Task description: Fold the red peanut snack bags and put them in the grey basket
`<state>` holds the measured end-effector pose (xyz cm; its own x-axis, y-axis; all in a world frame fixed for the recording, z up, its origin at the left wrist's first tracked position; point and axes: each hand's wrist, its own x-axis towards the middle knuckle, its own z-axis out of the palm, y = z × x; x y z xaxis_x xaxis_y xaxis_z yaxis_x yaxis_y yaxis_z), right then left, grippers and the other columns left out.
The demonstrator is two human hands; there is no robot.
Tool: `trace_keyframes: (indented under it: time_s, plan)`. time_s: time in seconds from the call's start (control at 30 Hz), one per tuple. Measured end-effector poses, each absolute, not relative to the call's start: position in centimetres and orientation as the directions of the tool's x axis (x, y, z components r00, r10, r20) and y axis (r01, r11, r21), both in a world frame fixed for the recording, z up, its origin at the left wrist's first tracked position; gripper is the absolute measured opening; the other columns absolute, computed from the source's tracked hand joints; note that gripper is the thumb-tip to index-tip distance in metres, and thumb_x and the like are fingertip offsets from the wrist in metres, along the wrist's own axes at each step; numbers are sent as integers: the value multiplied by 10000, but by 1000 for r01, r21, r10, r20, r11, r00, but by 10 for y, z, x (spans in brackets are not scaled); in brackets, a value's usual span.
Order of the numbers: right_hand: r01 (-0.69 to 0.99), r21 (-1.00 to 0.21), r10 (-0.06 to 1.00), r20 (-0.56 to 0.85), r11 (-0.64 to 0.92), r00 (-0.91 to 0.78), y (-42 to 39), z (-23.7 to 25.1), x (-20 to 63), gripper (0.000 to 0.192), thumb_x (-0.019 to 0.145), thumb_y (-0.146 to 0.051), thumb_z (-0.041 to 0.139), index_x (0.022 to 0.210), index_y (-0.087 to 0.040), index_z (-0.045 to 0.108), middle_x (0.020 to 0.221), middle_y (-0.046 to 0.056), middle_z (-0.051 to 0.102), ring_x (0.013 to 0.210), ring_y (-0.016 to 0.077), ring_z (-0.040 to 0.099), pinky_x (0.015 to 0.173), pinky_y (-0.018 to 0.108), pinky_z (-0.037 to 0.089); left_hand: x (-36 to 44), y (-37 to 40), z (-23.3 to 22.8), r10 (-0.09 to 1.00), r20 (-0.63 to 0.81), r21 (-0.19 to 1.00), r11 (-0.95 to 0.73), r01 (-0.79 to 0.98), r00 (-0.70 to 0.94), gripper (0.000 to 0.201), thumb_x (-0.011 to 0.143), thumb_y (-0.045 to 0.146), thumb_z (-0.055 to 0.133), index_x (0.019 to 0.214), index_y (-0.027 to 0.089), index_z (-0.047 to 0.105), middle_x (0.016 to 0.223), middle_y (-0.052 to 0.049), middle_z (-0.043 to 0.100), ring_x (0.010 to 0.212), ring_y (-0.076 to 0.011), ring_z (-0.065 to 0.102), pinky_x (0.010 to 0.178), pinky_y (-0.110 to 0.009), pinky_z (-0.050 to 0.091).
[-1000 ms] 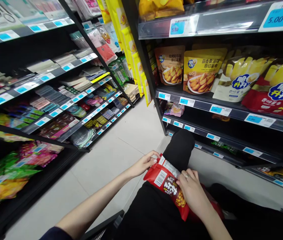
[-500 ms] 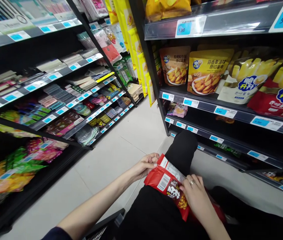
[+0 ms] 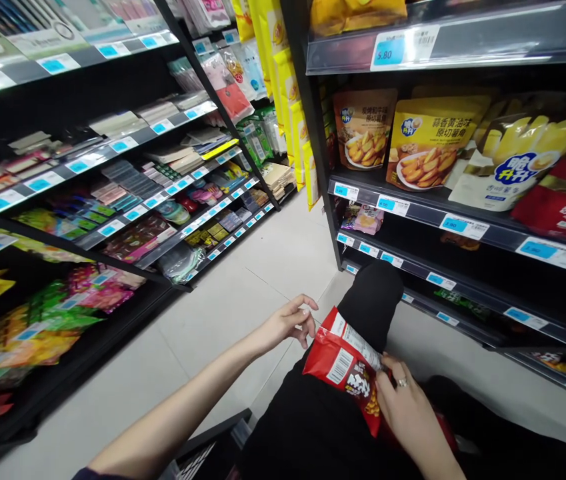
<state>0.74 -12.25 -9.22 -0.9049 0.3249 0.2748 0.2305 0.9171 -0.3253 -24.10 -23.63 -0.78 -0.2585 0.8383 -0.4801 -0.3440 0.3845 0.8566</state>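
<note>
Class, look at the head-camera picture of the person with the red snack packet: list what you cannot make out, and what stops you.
- Red snack packet: lower end hidden under the right hand.
- Right hand's fingers: mostly tucked against the packet, so the grip is unclear.
- Left hand: whether it touches the packet's corner is unclear.
- Lowest right shelf: dark, goods unreadable.
- Black basket: cut off by the bottom edge.

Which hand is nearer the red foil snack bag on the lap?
Right. The right hand grips the red foil snack bag; the left hand hovers open beside its top corner.

Bare aisle floor [image 3: 263, 280] between stocked shelves [image 3: 127, 200].
</note>
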Motion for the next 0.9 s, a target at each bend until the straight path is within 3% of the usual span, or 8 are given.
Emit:
trace_keyframes:
  time_s: [0.23,0.33,0.5,0.6,0.77,0.9]
  plan:
    - [218,-285,302,297,933,-906,-125,-91,7,204,877,-162,323,835,-191,521,998,124,558,957,262,564,716,382,521,-226,-235,0,812,-550,834,543,-95,-196,352,774,487,550,782,136,572,600,26,511,508,-79,425,454,-193,326]
    - [245,-300,338,312,922,-888,-127,-94,7,203,899,-196,325,877,-193,527,1019,118,568,957,242,580,729,362,524,-223,-232,-9,799,-550,834,511,-207,-245,350,737,448,603,849,118,632,627,-4,597,535,-112,502,521,-223,368]
    - [288,-358,403,303,888,-864,-128,-94,8,171,882,-179,337,935,-185,500,1167,124,530,888,203,629,675,307,543,-226,-234,-21,785,-551,821,448,-353,-284,316,678,395,665,798,102,671,731,-66,684,693,-193,615,676,-275,433]
    - [330,-409,436,201,851,-877,-129,-87,6,175,806,-119,367,915,-188,486,1200,126,504,805,191,646,600,287,547,-224,-236,-19,794,-540,828,441,-346,-280,322,686,399,661,809,102,676,748,-71,691,696,-193,618,678,-275,436]
    - [487,-410,573,116,771,-811,-132,-80,-4,281,676,-34,401,893,-177,506,1084,146,533,618,179,632,504,274,506,-220,-235,-13,813,-526,842,454,-292,-252,341,706,420,645,846,110,673,766,-61,689,737,-203,616,700,-287,437]
    - [404,-538,536,108,740,-837,-121,-82,-5,296,681,-37,380,875,-197,534,1007,98,559,683,176,628,571,276,504,-222,-237,-16,811,-524,844,454,-287,-260,350,715,421,639,866,108,673,801,-69,693,748,-204,622,718,-294,440]
